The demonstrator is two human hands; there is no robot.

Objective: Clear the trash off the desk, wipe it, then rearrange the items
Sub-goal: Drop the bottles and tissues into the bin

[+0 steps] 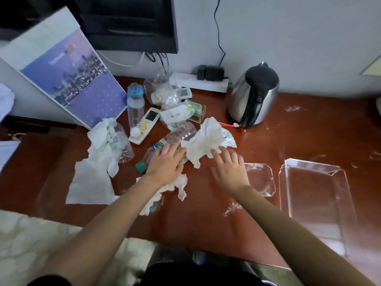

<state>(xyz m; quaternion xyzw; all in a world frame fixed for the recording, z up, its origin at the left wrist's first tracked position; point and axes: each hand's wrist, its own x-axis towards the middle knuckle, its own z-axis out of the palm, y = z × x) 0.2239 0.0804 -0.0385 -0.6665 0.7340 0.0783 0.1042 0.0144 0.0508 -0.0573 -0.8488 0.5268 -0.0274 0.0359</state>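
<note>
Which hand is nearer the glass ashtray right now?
Right. The right hand lies just left of the glass ashtray; the left hand is farther left, over the green-capped bottle.

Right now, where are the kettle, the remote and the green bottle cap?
kettle (pixel 237 98), head view, on its shiny steel side.
remote (pixel 151 116), head view, on its dark screen.
green bottle cap (pixel 140 167), head view, on the cap's side.

My left hand (pixel 166 162) covers the middle of the green-capped bottle (pixel 150 154); the packet label (pixel 175 116) is, I think, too blurred to read.
</note>
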